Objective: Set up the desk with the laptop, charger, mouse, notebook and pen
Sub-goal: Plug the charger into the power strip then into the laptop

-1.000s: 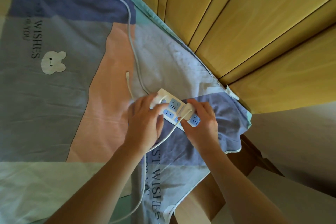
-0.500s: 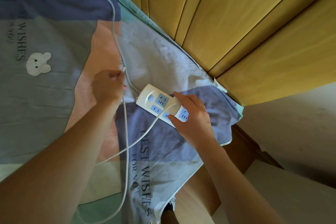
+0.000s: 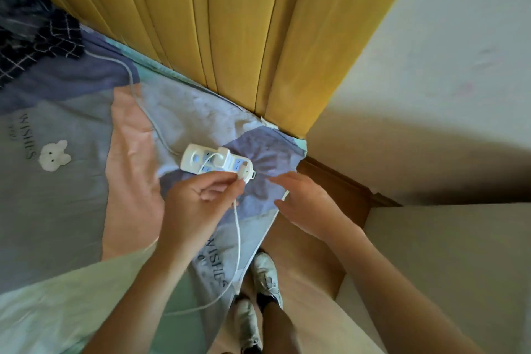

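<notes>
A white power strip (image 3: pixel 192 158) with blue sockets lies on the patchwork bedsheet (image 3: pixel 71 181). A white charger block (image 3: pixel 222 158) is plugged into it. My left hand (image 3: pixel 198 204) pinches the thin white charger cable (image 3: pixel 238 241) near its end, just below the strip; the cable trails down over the sheet's edge. My right hand (image 3: pixel 304 201) hovers to the right of the strip with its fingers relaxed and holds nothing. Laptop, mouse, notebook and pen are out of view.
The strip's grey cord (image 3: pixel 138 100) runs up-left across the sheet. A yellow padded headboard (image 3: pixel 230 37) stands behind the bed, a pale wall (image 3: pixel 445 66) to the right. A dark checked cloth (image 3: pixel 34 37) lies at top left. My shoes (image 3: pixel 264 273) stand on the floor below.
My right hand has let go of the power strip and drawn back to the right. My left hand has come from the upper left to the strip, pinching the cable. The view shifted.
</notes>
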